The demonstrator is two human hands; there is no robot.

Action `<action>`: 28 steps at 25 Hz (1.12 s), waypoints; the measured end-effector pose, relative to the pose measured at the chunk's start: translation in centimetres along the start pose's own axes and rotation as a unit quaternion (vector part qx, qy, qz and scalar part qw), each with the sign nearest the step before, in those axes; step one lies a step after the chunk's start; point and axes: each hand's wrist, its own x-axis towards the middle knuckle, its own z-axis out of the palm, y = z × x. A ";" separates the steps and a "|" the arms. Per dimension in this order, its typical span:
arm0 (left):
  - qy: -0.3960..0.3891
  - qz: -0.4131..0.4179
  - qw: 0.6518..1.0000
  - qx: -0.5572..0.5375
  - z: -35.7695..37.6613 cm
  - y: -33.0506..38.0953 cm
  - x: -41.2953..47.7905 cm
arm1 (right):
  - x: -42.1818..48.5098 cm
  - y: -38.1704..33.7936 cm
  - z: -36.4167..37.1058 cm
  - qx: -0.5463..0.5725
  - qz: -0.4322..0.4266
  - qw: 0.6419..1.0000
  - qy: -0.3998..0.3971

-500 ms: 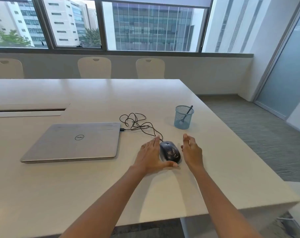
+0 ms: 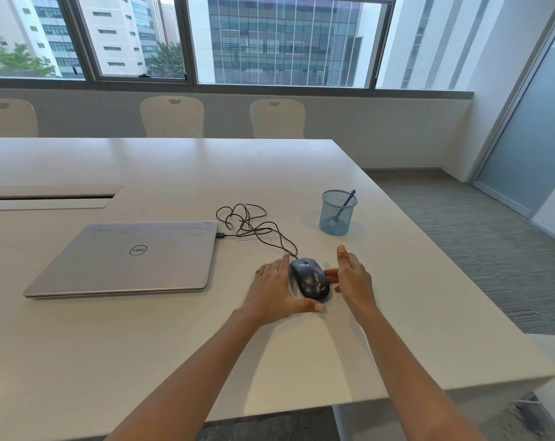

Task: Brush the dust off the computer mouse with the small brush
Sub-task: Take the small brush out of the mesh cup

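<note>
A dark computer mouse (image 2: 311,278) speckled with pale dust lies on the white table (image 2: 301,361). My left hand (image 2: 277,289) rests flat on the table against the mouse's left side, thumb curled round its near end. My right hand (image 2: 352,276) stands on edge just right of the mouse, fingers straight and apart, fingertips near its side. Neither hand holds anything. The small dark brush (image 2: 344,206) stands tilted in a blue mesh cup (image 2: 338,214) beyond the right hand.
A closed silver laptop (image 2: 126,257) lies to the left, with the mouse's black cable (image 2: 253,226) looped between it and the mouse. The table's right edge is close. White chairs (image 2: 172,117) line the far side under the windows.
My right hand has shifted slightly away from the mouse and opened its fingers. The left hand and the mouse stay where they were.
</note>
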 end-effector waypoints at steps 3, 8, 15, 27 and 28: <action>0.004 0.004 1.000 -0.002 0.2 0.2 0.4 | 0.5 0.3 0.0 -0.009 -0.005 1.000 -0.007; 0.008 0.006 1.000 -0.009 0.4 0.2 0.7 | 0.8 0.2 -0.1 -0.007 -0.009 1.000 -0.028; 0.028 0.016 0.999 -0.036 0.9 -0.1 1.0 | 1.3 0.9 -0.3 0.027 0.010 0.998 -0.053; 0.059 0.005 0.986 -0.154 1.2 0.2 1.9 | 4.0 -0.2 -1.7 0.093 0.020 0.994 -0.054; 0.060 0.008 0.986 -0.155 1.2 0.2 2.0 | 4.8 -0.6 -2.1 0.092 -0.001 0.995 -0.027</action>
